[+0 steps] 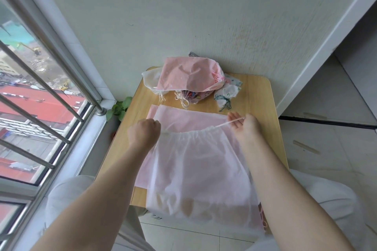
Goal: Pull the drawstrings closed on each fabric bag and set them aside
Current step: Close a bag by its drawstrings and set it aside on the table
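Note:
A thin white fabric bag [195,171] hangs in front of me over the near edge of the wooden table [259,96], its mouth gathered into pleats. My left hand [143,133] is fisted at the left end of the mouth, gripping the drawstring there. My right hand [245,125] pinches the white drawstring [228,123], which runs taut from the right end of the mouth. Under the white bag lie flat pink bags [183,118].
A heap of bags, topped by a pink one [187,74], with loose strings sits at the table's far side against the wall. A barred window [40,98] runs along the left, a green plant [120,108] at its corner. My knees show below.

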A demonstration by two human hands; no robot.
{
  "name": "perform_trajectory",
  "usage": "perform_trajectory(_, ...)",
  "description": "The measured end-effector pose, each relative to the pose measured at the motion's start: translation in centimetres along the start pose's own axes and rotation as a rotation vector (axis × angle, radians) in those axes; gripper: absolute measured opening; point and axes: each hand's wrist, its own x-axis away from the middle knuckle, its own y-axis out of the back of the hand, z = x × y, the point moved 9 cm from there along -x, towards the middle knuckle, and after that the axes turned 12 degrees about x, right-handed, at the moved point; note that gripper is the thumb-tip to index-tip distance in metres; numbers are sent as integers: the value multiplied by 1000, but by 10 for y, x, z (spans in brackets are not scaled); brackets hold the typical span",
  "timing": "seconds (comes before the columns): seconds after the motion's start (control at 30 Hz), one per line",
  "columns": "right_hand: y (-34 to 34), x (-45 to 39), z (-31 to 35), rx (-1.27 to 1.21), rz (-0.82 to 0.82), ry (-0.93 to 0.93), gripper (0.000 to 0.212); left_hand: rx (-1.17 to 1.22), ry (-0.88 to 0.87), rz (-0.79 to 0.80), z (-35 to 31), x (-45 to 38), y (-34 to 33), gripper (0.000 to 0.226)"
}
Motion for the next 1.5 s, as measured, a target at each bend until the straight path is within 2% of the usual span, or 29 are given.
perform_trajectory(0.07, -10, 0, -1, 260, 38, 21, 14, -33, -5, 78, -2, 1, -9, 55)
perform_trajectory(0.1, -14, -1, 6, 485, 32, 127, 16, -32, -2, 103, -1, 3, -11, 57)
perform_trajectory(0.2, -44, 26, 28, 1199, 50, 665, 23, 8, 14, 98, -5, 9, -7, 52)
perform_trajectory(0.27, -67, 44, 13, 1654, 105, 886, 22, 45, -5, 78, -14, 12, -6, 50)
perform_trajectory(0.33, -72, 47, 1, 1932, 92, 952, 35, 77, -23, 65, -21, 11, -6, 48)
perform_trajectory(0.4, -67, 45, -2, 2043, 49, 922, 50, 96, -43, 57, -26, 10, -5, 46)
perform_trajectory(0.57, -47, 43, 9, 1948, -39, 848, 52, 177, 81, -11, -13, 8, 8, 34)
perform_trajectory(0.7, -12, 30, 35, 1991, -233, 781, 47, 158, 206, -99, 30, 4, 30, 21)
perform_trajectory(0.77, -1, 24, 35, 2023, -278, 696, 47, 159, 220, -143, 42, 6, 33, 20)
perform_trajectory(0.83, -6, 25, 34, 1992, -285, 712, 45, 172, 209, -189, 40, 9, 32, 22)
perform_trajectory(0.93, -20, 23, 32, 1806, -122, 815, 47, 186, 201, -162, 26, 10, 30, 29)
perform_trajectory(1.0, -25, 24, 21, 1681, 53, 744, 53, 226, 191, -68, 11, 8, 24, 28)
perform_trajectory(1.03, -29, 24, 14, 1640, 121, 710, 53, 243, 177, -40, 3, 10, 22, 35)
perform_trajectory(1.1, -36, 24, 4, 1594, 187, 676, 46, 231, 120, -72, -16, 15, 21, 46)
perform_trajectory(1.17, -40, 21, 0, 1561, 167, 670, 37, 197, 69, -146, -31, 21, 23, 27)
perform_trajectory(1.2, -42, 22, 0, 1543, 146, 675, 35, 187, 81, -99, -36, 23, 17, 27)
perform_trajectory(1.27, -42, 21, -2, 1505, 129, 662, 34, 108, 166, 182, -42, 32, -12, 50)
perform_trajectory(1.33, -42, 21, -3, 1481, 122, 641, 33, 72, 237, 411, -45, 47, -37, 63)
perform_trajectory(1.4, -43, 22, -3, 1450, 116, 642, 33, 125, 272, 473, -48, 52, -49, 59)
perform_trajectory(1.5, -47, 24, -2, 1398, 111, 654, 31, 276, 329, 501, -61, 54, -55, 39)
